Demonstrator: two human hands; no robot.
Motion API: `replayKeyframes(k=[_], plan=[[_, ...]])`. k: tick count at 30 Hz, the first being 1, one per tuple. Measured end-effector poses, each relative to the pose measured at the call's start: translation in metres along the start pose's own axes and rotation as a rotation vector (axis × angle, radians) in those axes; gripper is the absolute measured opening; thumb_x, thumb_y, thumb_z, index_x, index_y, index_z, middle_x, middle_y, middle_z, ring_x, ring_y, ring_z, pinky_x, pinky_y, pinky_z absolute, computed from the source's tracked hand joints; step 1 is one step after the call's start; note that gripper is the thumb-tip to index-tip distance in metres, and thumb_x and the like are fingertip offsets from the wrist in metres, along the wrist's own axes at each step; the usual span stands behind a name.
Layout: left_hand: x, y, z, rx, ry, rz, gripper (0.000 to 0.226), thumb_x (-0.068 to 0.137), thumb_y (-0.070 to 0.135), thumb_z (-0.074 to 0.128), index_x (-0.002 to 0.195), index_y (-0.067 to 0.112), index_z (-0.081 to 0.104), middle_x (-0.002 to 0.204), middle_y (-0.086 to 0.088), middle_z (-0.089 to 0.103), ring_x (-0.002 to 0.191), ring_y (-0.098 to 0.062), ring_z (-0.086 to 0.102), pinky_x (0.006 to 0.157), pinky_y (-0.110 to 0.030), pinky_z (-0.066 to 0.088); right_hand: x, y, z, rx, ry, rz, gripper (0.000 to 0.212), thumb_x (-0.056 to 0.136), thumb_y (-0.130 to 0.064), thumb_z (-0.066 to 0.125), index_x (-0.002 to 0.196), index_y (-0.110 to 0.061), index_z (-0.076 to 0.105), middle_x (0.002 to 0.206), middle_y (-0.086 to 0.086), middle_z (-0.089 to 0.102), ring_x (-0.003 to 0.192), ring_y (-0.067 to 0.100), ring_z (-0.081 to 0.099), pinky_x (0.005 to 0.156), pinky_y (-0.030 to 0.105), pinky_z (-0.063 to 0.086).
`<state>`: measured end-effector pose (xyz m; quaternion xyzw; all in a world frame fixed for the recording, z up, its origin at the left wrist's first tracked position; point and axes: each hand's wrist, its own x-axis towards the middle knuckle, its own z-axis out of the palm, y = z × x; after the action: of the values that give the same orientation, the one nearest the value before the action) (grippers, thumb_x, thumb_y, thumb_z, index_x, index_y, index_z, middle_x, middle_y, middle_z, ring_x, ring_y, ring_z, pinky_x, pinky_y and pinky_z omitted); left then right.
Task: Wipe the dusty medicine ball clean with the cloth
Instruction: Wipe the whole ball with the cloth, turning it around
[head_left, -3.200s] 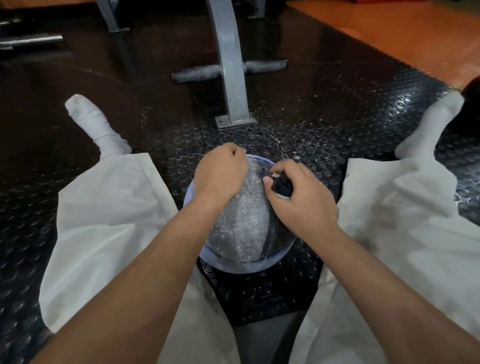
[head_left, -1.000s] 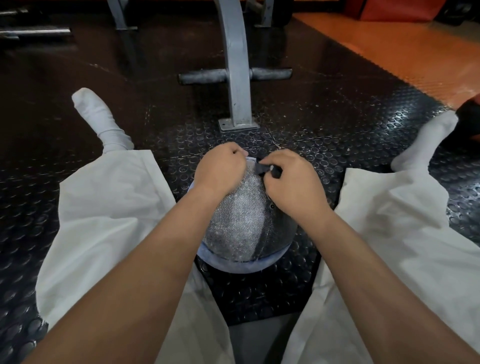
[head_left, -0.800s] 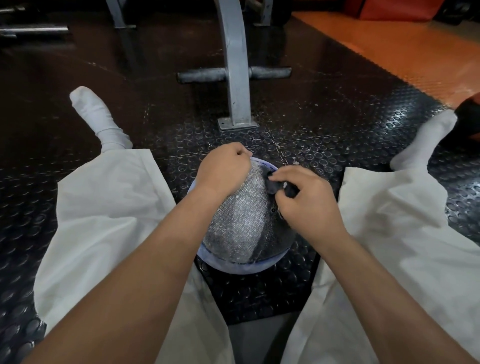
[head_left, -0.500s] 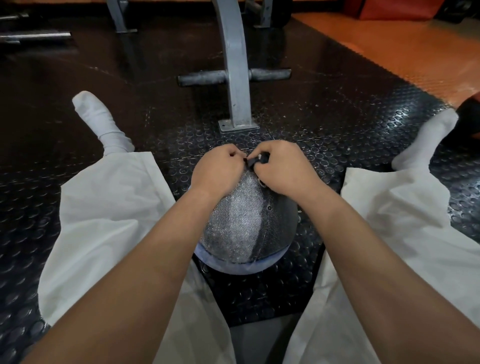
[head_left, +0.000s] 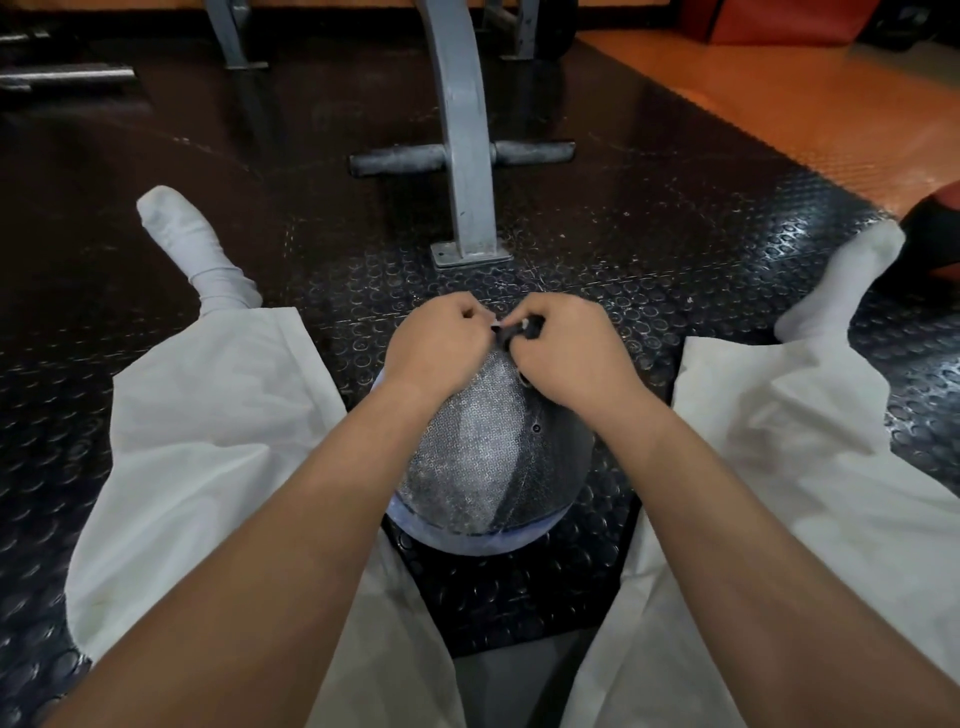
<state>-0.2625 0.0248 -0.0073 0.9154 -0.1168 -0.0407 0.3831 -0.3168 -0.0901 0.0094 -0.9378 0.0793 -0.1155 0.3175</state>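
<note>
1. Bottom of the frame first: the white trouser legs (head_left: 218, 441) fan out left and right. The medicine ball (head_left: 483, 467) sits on the studded mat (head_left: 519, 597) between them at centre frame, hemmed in close.
2. Up on the ball's far crown, the right hand (head_left: 566, 358) pinches a small dark wad of cloth (head_left: 522, 332) against the surface. The left hand (head_left: 441, 348) is clenched, knuckles up, resting on the ball just beside it, with nothing visible in it.
3. The near face looks pale and speckled, so plenty probably remains to wipe. Best play is to open the wad for more contact and draw overlapping strokes down toward the viewer. The left hand should bear down so the ball cannot roll, then turn it to a fresh patch.
4. For room, the legs fence both sides. Ahead lies open mat up to the grey post (head_left: 462, 156) bolted down at upper centre, so a forward roll would meet its foot.
5. Farthest out, the socks (head_left: 192, 244) point to the upper corners, a second ball (head_left: 935, 239) sits at the right edge, and the orange floor (head_left: 779, 88) is well apart.
</note>
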Motion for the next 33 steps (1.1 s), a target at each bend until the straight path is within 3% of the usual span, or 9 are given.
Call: replayKeyframes(k=[4,8,12,15,18,21,24,27,33], plan=[[0.002,-0.002,-0.004,-0.007,0.024,-0.033,0.026,0.092,0.019,0.043,0.093,0.024,0.068,0.069,0.012,0.058,0.052,-0.009,0.045,0.049,-0.028,0.027,0.012,-0.005,0.005,-0.012,-0.035,0.029,0.020,0.086,-0.011,0.057,0.095,-0.020,0.072,0.086,0.003,0.069,0.074,0.017,0.059,0.063,0.025,0.045],[0.004,-0.002,-0.002,-0.037,0.018,-0.024,0.026,0.094,0.023,0.042,0.089,0.020,0.067,0.093,0.005,0.070,0.055,-0.015,0.048,0.053,-0.029,0.033,-0.023,0.008,0.009,-0.033,0.097,-0.023,0.025,0.085,-0.008,0.054,0.103,-0.012,0.072,0.097,0.005,0.069,0.085,0.025,0.057,0.073,0.026,0.039],[0.004,0.000,0.002,-0.017,0.000,-0.008,0.027,0.097,0.023,0.042,0.093,0.018,0.068,0.074,0.002,0.065,0.048,-0.014,0.041,0.048,-0.029,0.027,-0.052,0.021,0.007,-0.057,0.200,-0.021,0.027,0.082,-0.004,0.058,0.106,-0.006,0.070,0.108,0.006,0.069,0.100,0.025,0.057,0.092,0.022,0.032],[0.003,-0.001,0.004,0.004,0.007,0.012,0.026,0.097,0.024,0.041,0.089,0.020,0.066,0.093,0.002,0.071,0.049,-0.015,0.043,0.050,-0.029,0.030,-0.044,0.014,0.006,-0.069,0.177,-0.012,0.028,0.084,-0.006,0.056,0.108,-0.007,0.070,0.108,0.007,0.069,0.099,0.025,0.056,0.091,0.024,0.034],[0.002,-0.002,0.003,0.002,0.023,0.008,0.026,0.096,0.024,0.043,0.091,0.018,0.068,0.092,0.006,0.071,0.052,-0.013,0.045,0.050,-0.030,0.029,-0.019,0.003,0.007,-0.064,0.129,-0.028,0.025,0.086,-0.007,0.053,0.103,-0.008,0.072,0.100,0.009,0.070,0.091,0.027,0.059,0.091,0.034,0.043],[0.006,-0.005,0.000,-0.033,0.035,-0.015,0.023,0.093,0.022,0.044,0.081,0.019,0.063,0.104,0.009,0.071,0.052,-0.014,0.046,0.052,-0.029,0.032,-0.001,-0.002,0.009,-0.033,0.073,0.009,0.023,0.087,-0.012,0.053,0.100,-0.014,0.073,0.094,0.008,0.070,0.089,0.029,0.061,0.082,0.039,0.050],[0.010,-0.006,-0.001,-0.048,0.029,-0.038,0.023,0.092,0.021,0.043,0.083,0.021,0.065,0.098,0.003,0.072,0.051,-0.016,0.044,0.052,-0.028,0.034,-0.010,0.007,0.012,-0.047,0.101,-0.037,0.024,0.089,-0.011,0.051,0.103,-0.011,0.071,0.102,0.006,0.069,0.093,0.025,0.057,0.090,0.034,0.044],[0.012,-0.005,0.001,-0.060,0.010,-0.046,0.025,0.095,0.024,0.044,0.088,0.020,0.067,0.089,0.000,0.072,0.050,-0.017,0.043,0.050,-0.028,0.031,-0.040,0.026,0.017,0.020,0.257,-0.031,0.025,0.089,-0.008,0.054,0.108,-0.009,0.069,0.107,0.005,0.067,0.089,0.007,0.045,0.088,0.021,0.030],[0.011,-0.003,0.004,-0.020,0.014,-0.036,0.025,0.097,0.027,0.045,0.092,0.017,0.067,0.073,-0.001,0.065,0.049,-0.016,0.041,0.049,-0.030,0.028,-0.062,0.050,0.024,0.059,0.308,0.101,0.025,0.086,-0.006,0.057,0.109,-0.006,0.069,0.109,0.006,0.067,0.103,0.025,0.055,0.083,0.016,0.029]])
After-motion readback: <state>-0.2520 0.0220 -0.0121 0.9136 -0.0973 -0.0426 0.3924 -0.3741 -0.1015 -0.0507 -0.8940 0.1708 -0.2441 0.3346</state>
